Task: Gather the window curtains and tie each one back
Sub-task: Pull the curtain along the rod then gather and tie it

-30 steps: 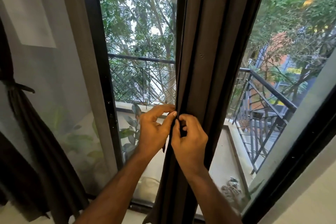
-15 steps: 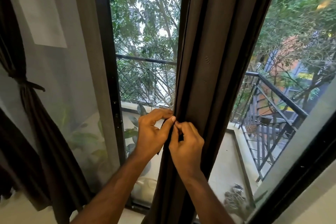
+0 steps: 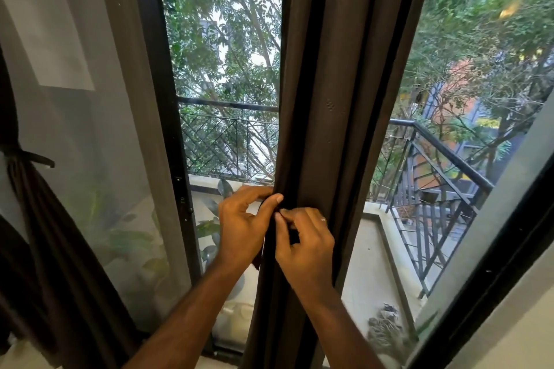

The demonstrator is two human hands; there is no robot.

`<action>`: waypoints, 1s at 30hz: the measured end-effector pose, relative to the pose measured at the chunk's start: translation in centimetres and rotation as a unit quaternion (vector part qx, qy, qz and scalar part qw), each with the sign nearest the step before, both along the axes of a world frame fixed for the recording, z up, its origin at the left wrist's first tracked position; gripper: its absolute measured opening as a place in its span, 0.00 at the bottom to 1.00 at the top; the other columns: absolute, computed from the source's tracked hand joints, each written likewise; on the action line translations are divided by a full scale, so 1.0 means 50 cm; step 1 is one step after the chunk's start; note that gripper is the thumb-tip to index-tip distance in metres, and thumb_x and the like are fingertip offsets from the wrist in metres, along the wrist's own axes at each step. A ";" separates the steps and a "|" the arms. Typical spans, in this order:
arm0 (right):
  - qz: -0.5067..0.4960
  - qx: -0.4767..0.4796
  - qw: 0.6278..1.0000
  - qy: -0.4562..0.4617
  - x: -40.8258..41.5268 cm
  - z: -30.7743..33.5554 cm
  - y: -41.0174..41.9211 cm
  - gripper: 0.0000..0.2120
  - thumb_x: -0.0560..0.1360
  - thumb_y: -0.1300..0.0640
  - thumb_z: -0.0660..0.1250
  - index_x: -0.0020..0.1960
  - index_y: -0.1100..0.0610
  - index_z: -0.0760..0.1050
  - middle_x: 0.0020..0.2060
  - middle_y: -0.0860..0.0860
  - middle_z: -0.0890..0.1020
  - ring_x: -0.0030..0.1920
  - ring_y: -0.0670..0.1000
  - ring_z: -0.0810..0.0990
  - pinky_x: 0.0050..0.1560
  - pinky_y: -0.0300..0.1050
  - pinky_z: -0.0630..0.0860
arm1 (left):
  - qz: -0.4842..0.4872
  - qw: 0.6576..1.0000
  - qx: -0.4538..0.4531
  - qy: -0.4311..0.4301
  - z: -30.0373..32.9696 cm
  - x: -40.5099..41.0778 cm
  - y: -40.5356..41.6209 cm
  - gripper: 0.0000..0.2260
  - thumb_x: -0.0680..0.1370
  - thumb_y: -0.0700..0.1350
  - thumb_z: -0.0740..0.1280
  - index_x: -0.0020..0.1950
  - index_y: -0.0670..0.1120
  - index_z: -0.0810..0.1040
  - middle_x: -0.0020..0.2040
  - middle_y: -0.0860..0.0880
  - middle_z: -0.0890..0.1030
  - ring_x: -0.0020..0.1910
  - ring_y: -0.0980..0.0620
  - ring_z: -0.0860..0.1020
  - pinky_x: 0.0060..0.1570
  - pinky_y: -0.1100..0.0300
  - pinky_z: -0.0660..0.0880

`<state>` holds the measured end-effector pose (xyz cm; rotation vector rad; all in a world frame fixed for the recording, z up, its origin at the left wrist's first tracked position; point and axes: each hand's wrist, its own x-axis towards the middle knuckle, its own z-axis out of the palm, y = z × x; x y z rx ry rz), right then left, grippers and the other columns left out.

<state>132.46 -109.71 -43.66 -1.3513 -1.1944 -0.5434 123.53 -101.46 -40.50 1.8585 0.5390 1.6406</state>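
Gathered dark brown fabric curtain (image 3: 335,129) hangs mid-window, left hand (image 3: 244,229) and right hand (image 3: 307,244) both pinching a thin dark tie strip (image 3: 271,237) at its front; risk: strip slips from fingertips before knotting and the heavy folds spread loose.

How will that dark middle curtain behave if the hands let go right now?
The middle curtain is probably floppy: it hangs in long soft folds, so the bundle would likely spread. Left hand and right hand pinch it with fingertips alone, suggesting it is light. The tied curtain keeps its cinch, so it probably grips well.
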 end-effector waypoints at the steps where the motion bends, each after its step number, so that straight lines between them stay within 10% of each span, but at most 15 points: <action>1: -0.005 0.017 1.000 0.014 -0.002 0.003 -0.015 0.04 0.76 0.60 0.74 0.50 0.60 0.82 0.47 0.52 0.81 0.48 0.49 0.80 0.53 0.43 0.78 | 0.009 1.000 0.003 0.002 0.001 -0.004 0.003 0.04 0.74 0.41 0.75 0.46 0.42 0.86 0.41 0.50 0.84 0.43 0.54 0.82 0.46 0.59 0.79; 7: -0.064 0.046 0.979 0.186 0.044 0.011 -0.032 0.15 0.76 0.59 0.76 0.60 0.59 0.77 0.51 0.51 0.78 0.48 0.49 0.77 0.50 0.41 0.77 | 0.056 0.998 0.022 0.015 -0.005 -0.008 0.017 0.06 0.73 0.43 0.76 0.48 0.43 0.86 0.45 0.50 0.85 0.49 0.49 0.81 0.52 0.51 0.79; 12: 0.003 -0.006 1.000 0.021 0.028 -0.011 -0.027 0.05 0.80 0.61 0.68 0.48 0.61 0.82 0.43 0.52 0.83 0.45 0.51 0.81 0.52 0.38 0.76 | 0.072 0.996 0.054 0.029 -0.001 0.001 0.007 0.04 0.74 0.41 0.75 0.44 0.40 0.84 0.42 0.50 0.83 0.46 0.48 0.81 0.48 0.45 0.79; 16: -0.079 0.036 0.975 0.206 0.092 -0.016 -0.034 0.05 0.81 0.62 0.68 0.47 0.59 0.80 0.40 0.54 0.82 0.41 0.54 0.80 0.45 0.55 0.80 | 0.099 0.993 0.060 0.029 0.005 -0.003 0.005 0.04 0.74 0.39 0.74 0.41 0.39 0.81 0.41 0.50 0.81 0.43 0.46 0.80 0.45 0.43 0.78; 20: 0.011 -0.003 0.999 0.042 0.012 -0.025 -0.038 0.06 0.80 0.62 0.67 0.47 0.61 0.80 0.41 0.53 0.82 0.44 0.49 0.79 0.54 0.32 0.73 | 0.118 0.990 0.064 0.043 0.012 -0.006 -0.010 0.06 0.74 0.39 0.74 0.39 0.43 0.79 0.38 0.51 0.79 0.41 0.48 0.78 0.43 0.44 0.76; 24: -0.028 0.027 0.992 0.124 0.004 -0.031 -0.024 0.05 0.79 0.65 0.68 0.45 0.62 0.80 0.41 0.55 0.82 0.43 0.55 0.81 0.48 0.45 0.78 | 0.089 0.995 0.046 0.027 0.008 -0.017 -0.019 0.08 0.74 0.39 0.74 0.37 0.45 0.77 0.37 0.53 0.77 0.41 0.50 0.77 0.46 0.44 0.75; 30: -0.042 -0.014 0.999 0.014 -0.073 -0.023 0.014 0.10 0.81 0.62 0.62 0.43 0.62 0.78 0.38 0.56 0.78 0.41 0.56 0.77 0.47 0.50 0.75 | 0.007 0.999 0.037 0.026 0.007 -0.042 -0.015 0.07 0.74 0.35 0.72 0.38 0.39 0.78 0.37 0.47 0.78 0.40 0.49 0.78 0.41 0.46 0.76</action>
